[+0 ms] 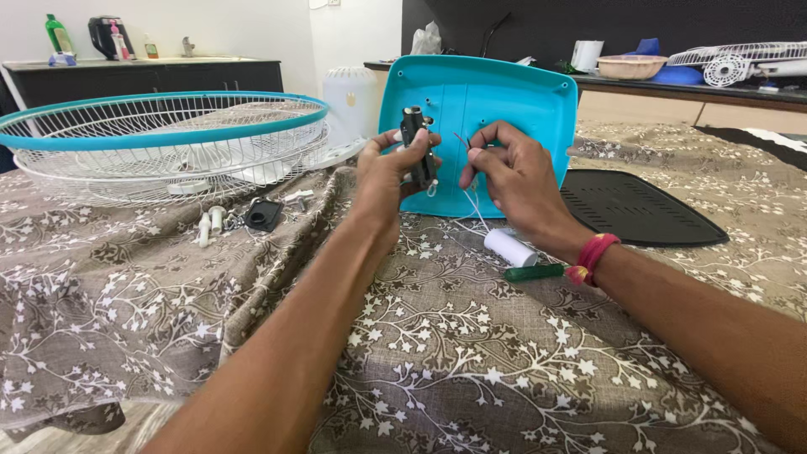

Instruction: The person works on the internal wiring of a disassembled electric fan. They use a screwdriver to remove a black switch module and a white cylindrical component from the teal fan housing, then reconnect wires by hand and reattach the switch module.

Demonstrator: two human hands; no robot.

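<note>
a: switch block (418,147), small and dark, gripped upright in the left hand (388,172) at centre, before the turquoise panel (496,109).
b: right hand (513,176)?
a: fingers pinched shut on thin wires (467,150) just right of it.
b: surface?
a: brown floral cloth (471,361); white cylinder (509,247) and green-handled screwdriver (535,272) near the wrist, fan grille (160,143) far left.
b: packaging?
a: green bottle (57,34) on the far-left dark counter (143,74).

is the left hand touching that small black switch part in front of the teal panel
Touching. The head view shows the left hand wrapped around the black switch part, thumb and fingers pressed on its body, with no gap.
</note>
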